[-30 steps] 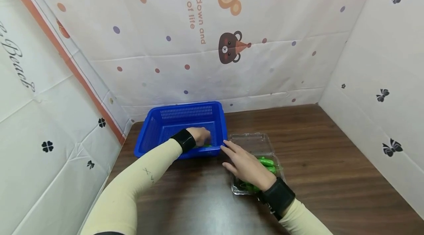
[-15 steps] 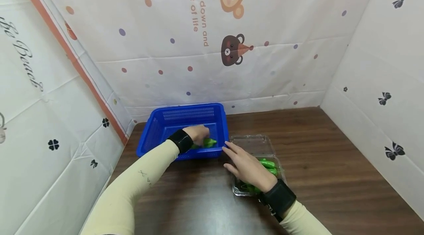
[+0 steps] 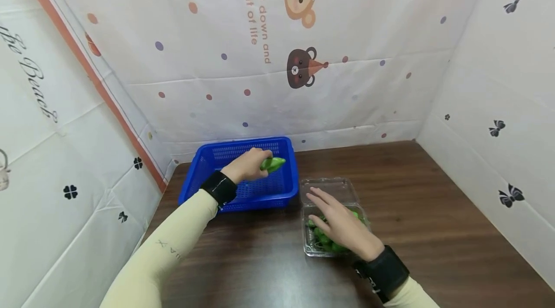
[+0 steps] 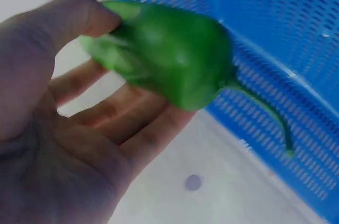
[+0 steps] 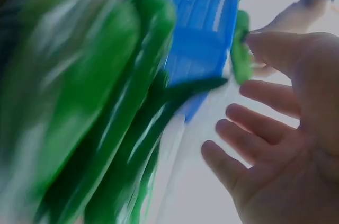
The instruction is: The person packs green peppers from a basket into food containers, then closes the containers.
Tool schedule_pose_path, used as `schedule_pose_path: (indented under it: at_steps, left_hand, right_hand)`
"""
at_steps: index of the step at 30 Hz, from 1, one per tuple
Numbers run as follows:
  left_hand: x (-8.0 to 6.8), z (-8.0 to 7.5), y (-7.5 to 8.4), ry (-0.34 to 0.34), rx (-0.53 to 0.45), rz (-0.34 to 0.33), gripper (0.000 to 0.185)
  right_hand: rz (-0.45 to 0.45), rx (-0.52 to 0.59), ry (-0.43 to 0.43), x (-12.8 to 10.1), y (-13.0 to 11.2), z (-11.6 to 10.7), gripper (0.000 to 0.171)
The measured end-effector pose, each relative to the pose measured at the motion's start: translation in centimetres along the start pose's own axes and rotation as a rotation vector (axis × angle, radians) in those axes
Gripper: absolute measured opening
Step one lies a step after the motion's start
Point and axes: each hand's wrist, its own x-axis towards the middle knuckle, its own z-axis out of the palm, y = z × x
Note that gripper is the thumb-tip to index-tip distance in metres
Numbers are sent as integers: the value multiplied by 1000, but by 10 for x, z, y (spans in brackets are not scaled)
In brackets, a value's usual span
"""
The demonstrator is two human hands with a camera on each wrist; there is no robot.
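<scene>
My left hand [image 3: 249,164] pinches a green pepper [image 3: 273,164] between thumb and fingers above the blue basket [image 3: 260,200]. In the left wrist view the pepper [image 4: 175,49] is plump and glossy, its curved stem pointing away from the palm. My right hand [image 3: 342,223] is spread over a clear plastic clamshell box [image 3: 305,243], holding nothing. Several green peppers [image 3: 323,238] lie in that box, partly hidden by the hand. Up close, the right wrist view shows long peppers [image 5: 106,97] beside the loosely spread fingers [image 5: 254,123].
The clamshell's lid [image 3: 329,187] lies folded back toward the wall. Basket and box stand side by side on a dark wooden table [image 3: 433,231]. A printed cloth wall [image 3: 208,67] rises right behind the basket, with cloth sides at left and right.
My left hand has lifted the green pepper up from inside the basket. The right hand has left the basket's rim and drawn back to the right over the box.
</scene>
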Motion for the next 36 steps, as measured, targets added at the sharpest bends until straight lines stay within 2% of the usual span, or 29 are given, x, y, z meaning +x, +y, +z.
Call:
schedule_pose_path:
  at_steps: [4, 8, 11, 14, 18, 25, 30, 36]
  left_hand:
    - [-9, -13, 9, 141, -34, 46, 40]
    - [-14, -19, 26, 244, -40, 123, 41]
    - [-15, -15, 44, 312, -15, 197, 42]
    - [-14, -5, 66, 360, 6, 274, 42]
    - [-10, 13, 95, 384, 29, 337, 40]
    - [0, 50, 131, 421, 112, 319, 43]
    - [8, 81, 142, 401, 169, 340, 43]
    - [15, 110, 143, 367, 219, 312, 45]
  right_hand:
    - [-32, -23, 134, -18, 19, -13, 59]
    - [13, -26, 209, -32, 36, -27, 61]
    - [43, -32, 234, -39, 45, -33, 62]
    - [47, -44, 260, -45, 51, -33, 61]
    - [50, -47, 288, -51, 55, -30, 61]
    - [63, -41, 297, -58, 59, -26, 61]
    - [71, -42, 308, -62, 61, -25, 60]
    - [84, -45, 295, -67, 61, -24, 59]
